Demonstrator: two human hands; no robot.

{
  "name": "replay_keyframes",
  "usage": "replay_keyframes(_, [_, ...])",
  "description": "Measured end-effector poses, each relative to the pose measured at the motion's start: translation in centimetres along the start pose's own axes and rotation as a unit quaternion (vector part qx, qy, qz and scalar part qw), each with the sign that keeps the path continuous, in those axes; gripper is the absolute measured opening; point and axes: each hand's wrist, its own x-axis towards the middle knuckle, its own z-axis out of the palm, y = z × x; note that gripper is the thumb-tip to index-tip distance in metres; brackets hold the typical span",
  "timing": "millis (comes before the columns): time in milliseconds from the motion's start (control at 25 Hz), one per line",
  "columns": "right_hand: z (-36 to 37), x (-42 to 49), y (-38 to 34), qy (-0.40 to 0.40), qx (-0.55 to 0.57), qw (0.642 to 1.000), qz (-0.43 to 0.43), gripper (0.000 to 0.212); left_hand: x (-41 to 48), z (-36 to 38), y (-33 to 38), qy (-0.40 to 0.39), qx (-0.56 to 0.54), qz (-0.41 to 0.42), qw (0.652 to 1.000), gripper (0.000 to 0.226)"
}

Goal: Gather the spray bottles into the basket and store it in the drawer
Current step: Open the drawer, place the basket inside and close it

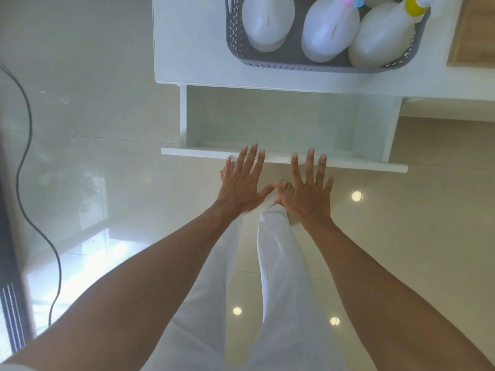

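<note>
A grey perforated basket stands on the white cabinet top near its front edge. In it lie white spray bottles: one at the left, one with a pink and blue nozzle, one with a yellow collar. Below the top, a white drawer stands pulled out with nothing in it. My left hand and my right hand hover flat, fingers spread, just over the drawer's front panel. Both hold nothing.
A wooden board lies on the cabinet top at the far right. A black cable trails over the glossy tiled floor at the left, beside a dark object with vents. My white trouser legs and bare feet are below the hands.
</note>
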Motion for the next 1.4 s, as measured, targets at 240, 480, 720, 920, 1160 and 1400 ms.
replay_keyframes(240, [2.4,-4.5,0.7,-0.067,0.02,0.998,0.002,0.089,-4.2,2.6,0.6,-0.07,-0.011,-0.003,0.997,0.091])
replay_keyframes(480, [4.2,-8.4,0.9,-0.109,0.033,0.993,0.016,0.089,-7.5,5.3,1.2,-0.134,-0.023,-0.017,0.991,0.095])
replay_keyframes(720, [5.8,-11.4,1.5,-0.151,0.026,0.988,0.017,0.09,-9.6,6.3,1.8,-0.227,-0.019,-0.036,0.973,0.097])
replay_keyframes(920, [7.3,-13.4,1.8,-0.173,0.021,0.985,0.019,0.089,-10.9,6.8,2.0,-0.275,-0.018,-0.043,0.96,0.09])
replay_keyframes(1160, [5.3,-12.7,1.5,-0.226,-0.009,0.974,0.015,0.081,-6.0,1.7,1.1,-0.251,-0.102,-0.097,0.958,0.071])
replay_keyframes(1400, [-9.6,-1.3,4.1,0.13,0.304,0.936,0.119,0.04,5.9,-17.7,-3.7,0.276,-0.362,-0.144,0.879,0.03])
